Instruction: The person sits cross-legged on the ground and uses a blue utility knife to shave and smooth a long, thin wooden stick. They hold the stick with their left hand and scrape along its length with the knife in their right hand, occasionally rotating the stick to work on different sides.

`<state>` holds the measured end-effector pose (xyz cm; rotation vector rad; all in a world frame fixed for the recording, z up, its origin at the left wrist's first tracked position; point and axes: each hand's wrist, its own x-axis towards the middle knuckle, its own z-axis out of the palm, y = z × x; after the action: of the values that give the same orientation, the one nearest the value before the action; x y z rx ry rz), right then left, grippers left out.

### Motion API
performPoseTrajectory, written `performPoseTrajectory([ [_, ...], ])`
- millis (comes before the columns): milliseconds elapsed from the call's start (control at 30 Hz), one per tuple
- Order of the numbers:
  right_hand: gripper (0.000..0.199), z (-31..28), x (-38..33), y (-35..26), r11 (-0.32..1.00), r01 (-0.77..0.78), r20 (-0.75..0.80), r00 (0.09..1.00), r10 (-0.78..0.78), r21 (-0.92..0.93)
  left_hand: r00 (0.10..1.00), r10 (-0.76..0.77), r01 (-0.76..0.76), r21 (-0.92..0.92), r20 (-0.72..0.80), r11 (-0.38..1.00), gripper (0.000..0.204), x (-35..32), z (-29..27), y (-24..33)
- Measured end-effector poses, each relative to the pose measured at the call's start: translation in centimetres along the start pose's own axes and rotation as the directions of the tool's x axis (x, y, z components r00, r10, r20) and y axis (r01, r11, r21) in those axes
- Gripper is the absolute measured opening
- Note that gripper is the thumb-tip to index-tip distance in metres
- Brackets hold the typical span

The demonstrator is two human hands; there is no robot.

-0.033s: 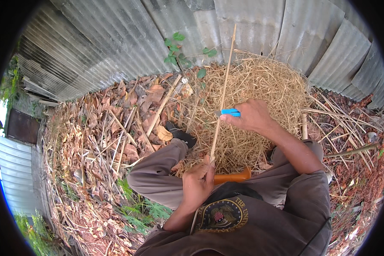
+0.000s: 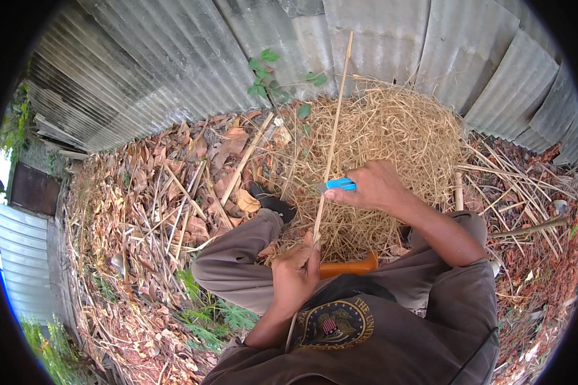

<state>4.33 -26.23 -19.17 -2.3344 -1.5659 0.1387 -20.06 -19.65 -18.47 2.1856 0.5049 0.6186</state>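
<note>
- Left hand [image 2: 297, 266] is closing its fingers around a long, thin, pale strip [image 2: 333, 135] at the lower centre of the frame; thumb and fingers are pinching it with little or no gap showing.
- Strip is running slantwise from the upper centre, in front of the metal wall, down through the left hand; its lower end is lying against the dark shirt [image 2: 398, 350] at bottom centre.
- Right hand [image 2: 369, 186] is gripping a blue-handled knife [image 2: 341, 185] just right of centre; fingers are curling closed around the handle, thumb is pointing toward the blade.
- Blade is pointing left and crossing the strip at mid-frame, above the left hand; how deeply it is biting cannot be told.
- Heap of straw-coloured shavings [image 2: 404, 128] is spreading over the ground from the centre to the upper right, beneath the strip and right hand.
- Orange object [image 2: 350, 265] is lying between the trousered legs [image 2: 234, 260], below centre, partly hidden by the left hand; its kind cannot be told.
- Dark shoe [image 2: 273, 202] is showing at the heap's left edge.
- Dry leaves [image 2: 141, 224] are covering the left side; loose sticks [image 2: 526, 228] are lying at right.
- Corrugated metal wall [image 2: 160, 58] is standing across the top.
</note>
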Motion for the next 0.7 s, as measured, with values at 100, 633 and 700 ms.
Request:
performPoseTrajectory([
  [100,0.076,-0.9,-0.1,-0.1,0.999,0.041,-0.047,0.998,-0.04,0.013,0.998,0.059,-0.058,0.044,-0.03,0.997,0.021,0.1,-0.5,-0.3],
  [633,0.082,-1.3,2.1,4.8,0.993,-0.055,-0.258,0.966,0.027,-0.101,0.984,0.16,-0.17,0.146,0.078,0.975,0.025,1.1,-1.0,-0.3],
  [700,0.082,-2.4,3.5,7.9,0.955,-0.296,-0.261,0.924,0.28,-0.023,0.982,0.147,-0.159,0.101,0.116,0.982,0.025,0.3,-1.1,0.1],
])
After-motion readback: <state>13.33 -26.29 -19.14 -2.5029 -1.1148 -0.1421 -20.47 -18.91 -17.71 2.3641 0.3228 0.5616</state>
